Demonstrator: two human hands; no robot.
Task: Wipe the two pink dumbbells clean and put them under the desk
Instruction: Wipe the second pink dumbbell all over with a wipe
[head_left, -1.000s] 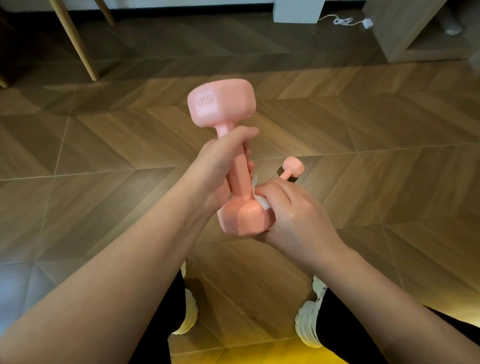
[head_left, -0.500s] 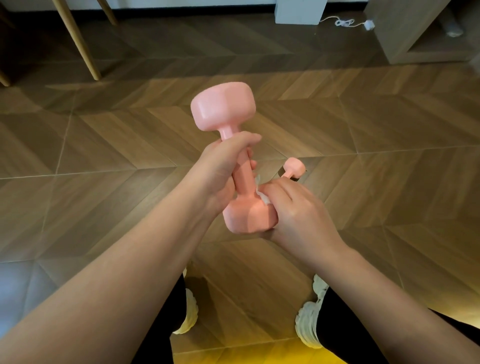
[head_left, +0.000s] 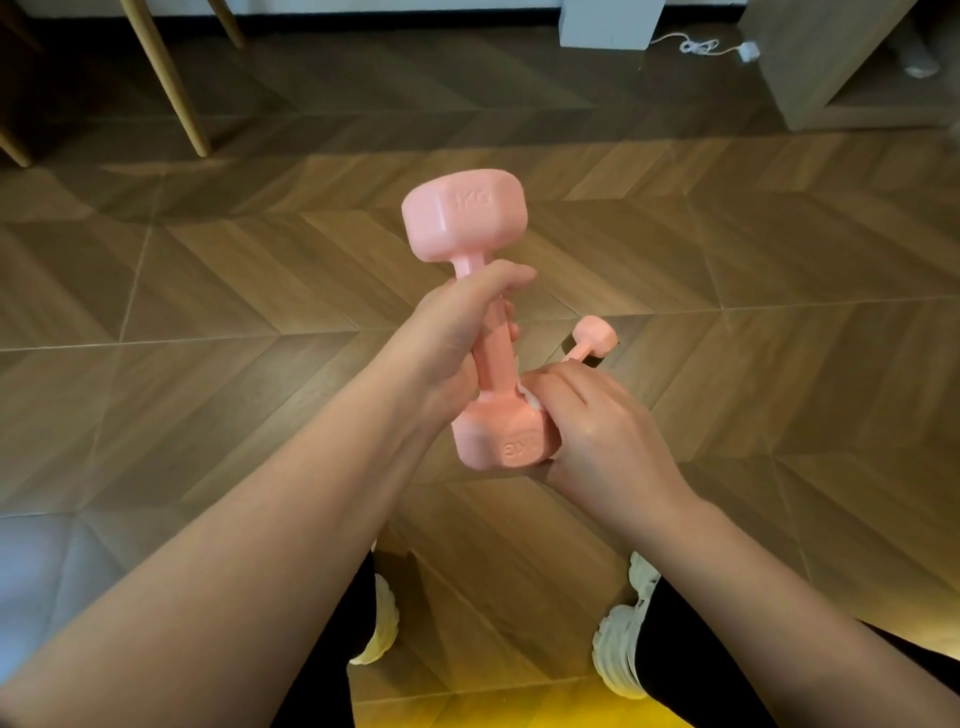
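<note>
Dumbbell (head_left: 495, 361) upright, gripped by left hand (head_left: 447, 343); right hand (head_left: 597, 431) pinches wipe (head_left: 532, 402) against its base.

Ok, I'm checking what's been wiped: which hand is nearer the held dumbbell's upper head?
Left. The left hand grips the dumbbell just below its upper head; the right hand holds a white wipe against the lower head.

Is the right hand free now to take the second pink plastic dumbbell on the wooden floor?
Probably not yet: the right hand pinches a white wipe against the held pink dumbbell, and the second dumbbell sits far below.
</note>
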